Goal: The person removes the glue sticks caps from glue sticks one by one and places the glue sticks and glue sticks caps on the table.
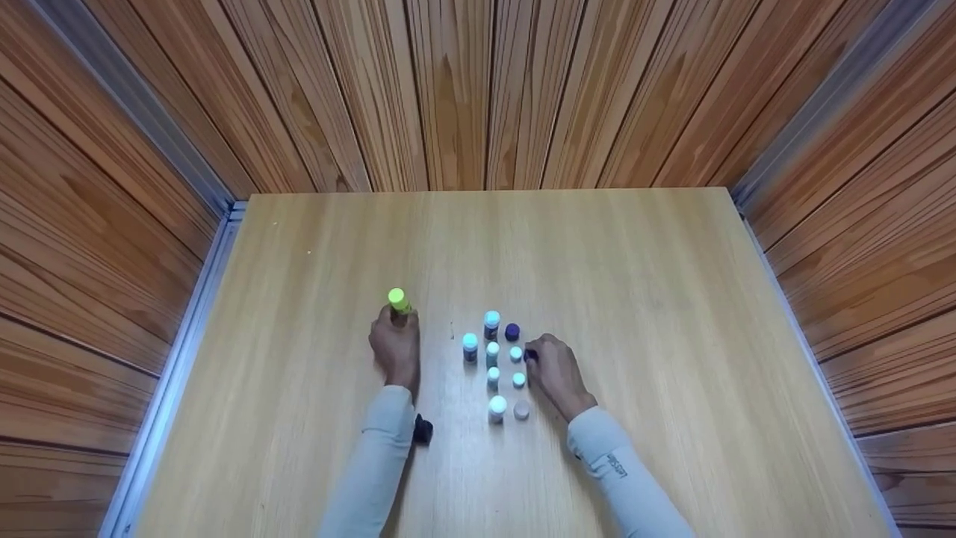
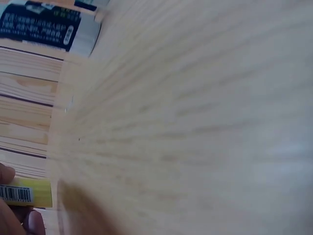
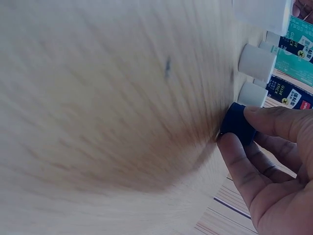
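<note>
Black cap [image 1: 423, 430]: lies on the table [image 1: 672, 314] close to the person, just beside the left sleeve [image 1: 377, 463].
Right hand [image 1: 556, 373]: its fingers [image 3: 264, 120] and thumb pinch a dark blue glue stick [image 3: 238, 123] standing on the table, at the right edge of the group.
Group of glue sticks [image 1: 494, 359]: they stand upright near the middle of the table, in short rows, most with white or pale blue caps, one with a dark blue cap [image 1: 511, 331] at the far side.
Left hand [image 1: 396, 344]: it grips a yellow glue stick [image 1: 399, 300] standing on the table, apart from the group on its left.
Wall [image 1: 478, 90]: wooden boards behind the table.
</note>
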`<state>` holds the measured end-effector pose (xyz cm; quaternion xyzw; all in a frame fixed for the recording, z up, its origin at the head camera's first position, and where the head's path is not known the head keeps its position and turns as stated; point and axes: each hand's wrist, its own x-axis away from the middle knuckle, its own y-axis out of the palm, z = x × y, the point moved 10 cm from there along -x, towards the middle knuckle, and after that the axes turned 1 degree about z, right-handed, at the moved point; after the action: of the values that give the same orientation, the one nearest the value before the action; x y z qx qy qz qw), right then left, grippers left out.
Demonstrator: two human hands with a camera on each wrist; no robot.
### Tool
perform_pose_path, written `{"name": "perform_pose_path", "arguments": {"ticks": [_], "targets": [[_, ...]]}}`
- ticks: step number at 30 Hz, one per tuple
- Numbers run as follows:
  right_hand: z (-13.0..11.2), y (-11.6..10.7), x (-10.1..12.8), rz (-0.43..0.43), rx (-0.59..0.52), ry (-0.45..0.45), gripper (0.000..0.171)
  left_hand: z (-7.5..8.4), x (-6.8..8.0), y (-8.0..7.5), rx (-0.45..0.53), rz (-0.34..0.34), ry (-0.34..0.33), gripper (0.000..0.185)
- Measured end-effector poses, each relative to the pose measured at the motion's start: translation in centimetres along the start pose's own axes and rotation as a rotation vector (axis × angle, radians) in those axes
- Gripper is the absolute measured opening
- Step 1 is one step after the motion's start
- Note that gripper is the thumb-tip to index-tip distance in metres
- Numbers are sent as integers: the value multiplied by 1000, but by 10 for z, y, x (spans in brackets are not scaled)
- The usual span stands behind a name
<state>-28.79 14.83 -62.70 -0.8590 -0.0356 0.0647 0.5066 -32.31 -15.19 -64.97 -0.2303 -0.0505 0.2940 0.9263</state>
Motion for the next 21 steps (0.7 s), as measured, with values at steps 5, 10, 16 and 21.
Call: {"name": "perform_pose_path", "arguments": {"ticks": [5, 10, 16, 21], "targets": [[1, 1, 0, -9, -8, 18, 24, 8, 8, 0, 74, -9, 33, 28], [1, 1, -1, -21, -6, 10, 24, 15, 18, 0, 128, -28, 69, 24], [2, 0, 0, -21, -19, 25, 25, 20, 29, 1, 172, -53, 113, 23], [1, -1, 2, 11, -22, 4, 24, 22, 38, 3, 192, -89, 111, 26]]}}
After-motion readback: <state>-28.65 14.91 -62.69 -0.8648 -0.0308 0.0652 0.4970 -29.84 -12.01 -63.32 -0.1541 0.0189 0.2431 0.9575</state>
